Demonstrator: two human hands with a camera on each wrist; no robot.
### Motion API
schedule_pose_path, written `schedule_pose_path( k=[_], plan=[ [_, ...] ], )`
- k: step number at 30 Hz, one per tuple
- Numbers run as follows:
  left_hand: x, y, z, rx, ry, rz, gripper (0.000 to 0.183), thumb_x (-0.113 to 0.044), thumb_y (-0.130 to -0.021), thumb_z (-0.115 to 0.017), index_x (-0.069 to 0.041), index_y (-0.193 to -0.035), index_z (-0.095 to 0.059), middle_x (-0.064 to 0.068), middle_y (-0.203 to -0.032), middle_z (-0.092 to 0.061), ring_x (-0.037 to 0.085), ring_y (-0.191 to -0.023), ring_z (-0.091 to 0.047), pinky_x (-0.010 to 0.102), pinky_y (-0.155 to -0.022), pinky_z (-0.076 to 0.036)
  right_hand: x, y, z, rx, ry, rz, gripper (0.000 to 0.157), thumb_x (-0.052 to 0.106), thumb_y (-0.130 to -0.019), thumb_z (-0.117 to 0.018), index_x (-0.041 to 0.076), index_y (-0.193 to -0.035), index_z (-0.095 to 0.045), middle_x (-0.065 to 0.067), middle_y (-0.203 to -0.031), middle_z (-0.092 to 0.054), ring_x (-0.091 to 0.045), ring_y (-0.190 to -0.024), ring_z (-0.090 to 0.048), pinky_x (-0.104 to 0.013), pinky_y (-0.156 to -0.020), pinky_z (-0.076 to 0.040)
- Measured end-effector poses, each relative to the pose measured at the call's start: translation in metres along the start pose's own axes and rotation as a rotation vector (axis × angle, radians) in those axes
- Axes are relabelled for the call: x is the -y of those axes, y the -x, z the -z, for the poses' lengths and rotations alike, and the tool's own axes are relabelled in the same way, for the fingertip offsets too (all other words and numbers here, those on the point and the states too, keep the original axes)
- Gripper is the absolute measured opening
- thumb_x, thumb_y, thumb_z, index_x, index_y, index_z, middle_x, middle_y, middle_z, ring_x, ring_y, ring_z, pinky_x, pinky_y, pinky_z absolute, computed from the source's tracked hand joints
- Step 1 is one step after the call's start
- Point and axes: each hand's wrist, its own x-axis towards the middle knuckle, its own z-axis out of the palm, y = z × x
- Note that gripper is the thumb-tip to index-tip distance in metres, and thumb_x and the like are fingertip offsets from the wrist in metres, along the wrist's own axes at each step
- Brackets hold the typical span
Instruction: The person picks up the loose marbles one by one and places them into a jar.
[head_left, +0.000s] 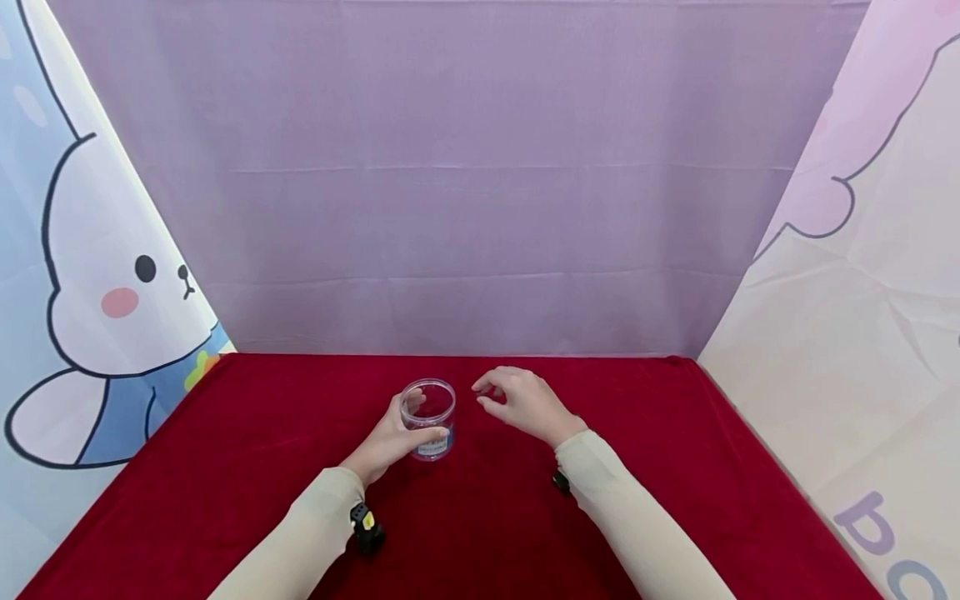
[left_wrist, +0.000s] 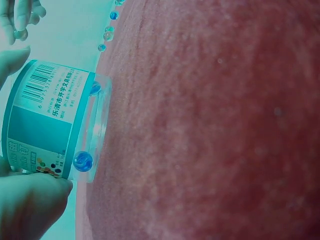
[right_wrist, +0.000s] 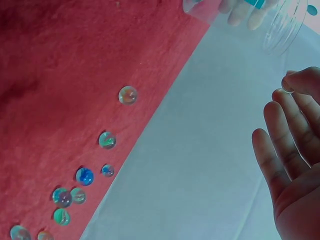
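Note:
A clear plastic jar stands upright with its open mouth up, and my left hand grips it around the side. In the left wrist view its label shows a barcode, and blue marbles sit at the jar's bottom. Whether the jar touches the cloth I cannot tell. To the right of the jar is my right hand, at about rim height. Its thumb and forefinger pinch a small clear marble, and the other fingers extend loosely.
Several loose glass marbles, blue, green and orange inside, lie scattered on the red cloth in the right wrist view. A lilac curtain hangs behind the table. Printed cartoon sheets flank both sides.

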Motion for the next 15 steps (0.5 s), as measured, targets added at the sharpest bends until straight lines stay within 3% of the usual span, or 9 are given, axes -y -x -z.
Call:
schedule_pose_path(
  k=[10,15],
  plan=[
    [0.000,0.000,-0.001,-0.002,0.001,0.004,0.097,-0.034,-0.079,-0.087,-0.016,-0.151,-0.025,0.009,-0.155,-0.033,0.033,-0.142,-0.029,0.056,-0.111,-0.034,0.007,-0.009,-0.002,-0.015,-0.012,0.044,0.024,0.022,-0.092,-0.076,0.014,-0.114,-0.072,0.004,-0.107,-0.069,-0.019,-0.091,-0.067,-0.025,-0.078,-0.055],
    [0.000,0.000,-0.001,-0.002,0.005,0.008,0.096,-0.033,-0.080,-0.086,-0.017,-0.151,-0.024,0.009,-0.155,-0.033,0.033,-0.142,-0.029,0.057,-0.111,-0.034,0.009,-0.012,-0.006,-0.021,0.010,0.053,0.024,0.024,-0.092,-0.075,0.016,-0.114,-0.072,0.005,-0.107,-0.069,-0.013,-0.089,-0.065,-0.022,-0.078,-0.054]
  ],
)
